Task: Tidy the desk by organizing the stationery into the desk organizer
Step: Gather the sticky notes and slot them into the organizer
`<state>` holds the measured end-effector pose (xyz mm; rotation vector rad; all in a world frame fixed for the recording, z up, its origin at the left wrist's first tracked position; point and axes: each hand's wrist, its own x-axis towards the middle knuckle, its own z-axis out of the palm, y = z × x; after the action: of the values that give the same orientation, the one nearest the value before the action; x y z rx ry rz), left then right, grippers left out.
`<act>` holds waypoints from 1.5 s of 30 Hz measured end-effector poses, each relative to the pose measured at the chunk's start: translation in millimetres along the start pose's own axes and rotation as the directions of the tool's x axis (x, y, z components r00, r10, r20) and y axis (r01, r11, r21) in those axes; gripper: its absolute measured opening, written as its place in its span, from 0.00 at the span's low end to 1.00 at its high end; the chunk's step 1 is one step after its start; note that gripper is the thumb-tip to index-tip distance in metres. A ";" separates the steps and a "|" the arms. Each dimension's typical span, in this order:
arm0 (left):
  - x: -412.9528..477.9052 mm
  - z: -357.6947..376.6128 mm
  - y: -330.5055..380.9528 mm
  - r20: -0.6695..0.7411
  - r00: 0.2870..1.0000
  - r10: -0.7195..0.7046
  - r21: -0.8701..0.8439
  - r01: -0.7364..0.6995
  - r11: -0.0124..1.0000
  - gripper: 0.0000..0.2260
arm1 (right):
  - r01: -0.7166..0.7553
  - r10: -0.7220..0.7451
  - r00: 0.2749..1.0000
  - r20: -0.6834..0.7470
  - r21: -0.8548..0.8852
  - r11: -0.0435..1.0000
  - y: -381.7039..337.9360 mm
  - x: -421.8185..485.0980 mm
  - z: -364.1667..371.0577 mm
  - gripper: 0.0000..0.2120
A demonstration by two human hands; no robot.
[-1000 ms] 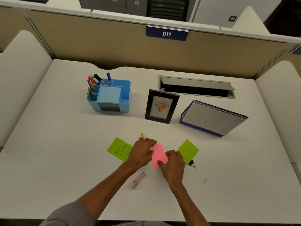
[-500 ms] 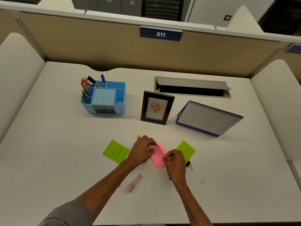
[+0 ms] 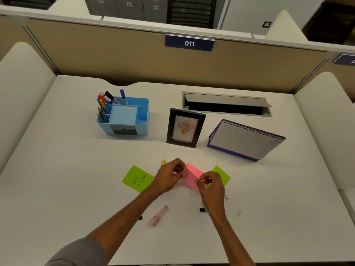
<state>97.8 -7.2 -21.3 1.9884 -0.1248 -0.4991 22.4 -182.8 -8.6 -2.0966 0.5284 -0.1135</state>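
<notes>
A pink sticky note is lifted slightly off the white desk near its front middle. My left hand pinches its left edge and my right hand pinches its right corner. A green sticky note with writing lies to the left, and a plain green note lies partly behind my right hand. The blue desk organizer stands at the back left with several pens and pencils in its left slots. A pink eraser-like tube, a yellow item, black binder clips and a paper clip lie around.
A black photo frame stands mid-desk, with a desk calendar to its right. An open cable tray is set into the desk behind them. A beige partition with the label 011 closes the back.
Both hands have raised the pink note off the desk, pinching it at opposite sides; earlier they lay on it. The view has shifted a little.
</notes>
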 end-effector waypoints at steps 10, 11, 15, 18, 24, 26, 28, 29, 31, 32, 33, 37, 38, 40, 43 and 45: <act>-30.3 -52.7 12.4 -0.115 0.993 -0.003 -0.368 -0.040 0.929 0.10 | -0.156 0.138 0.984 0.115 0.174 0.972 -36.3 -2.5 9.5 0.19; -31.9 -58.4 11.3 -0.135 0.991 -0.024 -0.404 -0.033 0.914 0.08 | -0.177 0.145 0.974 0.172 0.187 0.966 -43.9 -2.4 13.0 0.17; -42.2 -86.0 1.5 -0.217 0.973 -0.081 -0.493 -0.038 0.869 0.09 | -0.167 0.092 0.948 0.306 0.231 0.958 -77.2 -5.5 36.7 0.09; -47.5 -105.1 -5.4 -0.269 0.956 -0.117 -0.530 -0.046 0.846 0.10 | -0.058 -0.011 0.950 0.312 0.211 0.976 -96.3 0.3 53.9 0.03; -47.5 -134.2 -19.4 -0.310 0.932 -0.186 -0.599 -0.039 0.800 0.12 | 0.199 -0.203 0.947 0.249 0.040 0.979 -132.3 24.8 85.3 0.11; -46.6 -142.5 -20.8 -0.281 0.942 -0.184 -0.615 -0.029 0.788 0.14 | 0.247 -0.247 0.947 0.205 0.029 0.969 -151.6 36.0 94.2 0.14; -45.2 -149.7 -21.7 -0.251 0.950 -0.183 -0.626 -0.015 0.780 0.14 | 0.282 -0.280 0.950 0.140 0.006 0.959 -175.5 49.4 101.5 0.16; -43.7 -152.8 -22.7 -0.244 0.951 -0.188 -0.628 -0.007 0.779 0.14 | 0.297 -0.294 0.950 0.107 -0.016 0.955 -188.0 57.2 104.5 0.17; -40.7 -156.7 -25.9 -0.236 0.950 -0.202 -0.628 0.010 0.778 0.13 | 0.314 -0.309 0.949 0.059 -0.085 0.946 -208.9 75.0 111.7 0.16; -39.6 -157.7 -27.8 -0.231 0.951 -0.207 -0.626 0.017 0.780 0.13 | 0.307 -0.305 0.952 0.042 -0.119 0.944 -217.1 84.1 116.3 0.15; -38.4 -159.0 -30.1 -0.225 0.952 -0.209 -0.620 0.026 0.784 0.12 | 0.302 -0.302 0.953 0.023 -0.145 0.942 -224.8 93.0 121.6 0.15; -37.8 -163.7 -39.8 -0.190 0.955 -0.229 -0.599 0.072 0.798 0.11 | 0.302 -0.310 0.951 0.012 -0.266 0.915 -241.0 121.9 147.1 0.13; -38.2 -164.3 -42.4 -0.178 0.955 -0.238 -0.594 0.089 0.799 0.11 | 0.296 -0.302 0.953 0.025 -0.297 0.908 -242.6 127.6 153.3 0.13; -38.8 -167.2 -48.8 -0.153 0.955 -0.253 -0.586 0.118 0.802 0.11 | 0.277 -0.273 0.960 0.061 -0.342 0.898 -243.2 135.9 168.2 0.13; -39.5 -171.9 -56.1 -0.116 0.958 -0.262 -0.560 0.155 0.814 0.10 | 0.280 -0.251 0.960 0.125 -0.370 0.886 -240.3 143.0 188.2 0.13; -39.3 -176.2 -60.8 -0.101 0.959 -0.264 -0.534 0.172 0.828 0.09 | 0.289 -0.244 0.956 0.161 -0.389 0.875 -241.1 145.7 200.0 0.14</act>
<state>124.4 179.7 3.2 1.5005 0.3250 -0.4466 288.7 26.2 60.6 -2.5658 0.2010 -0.0495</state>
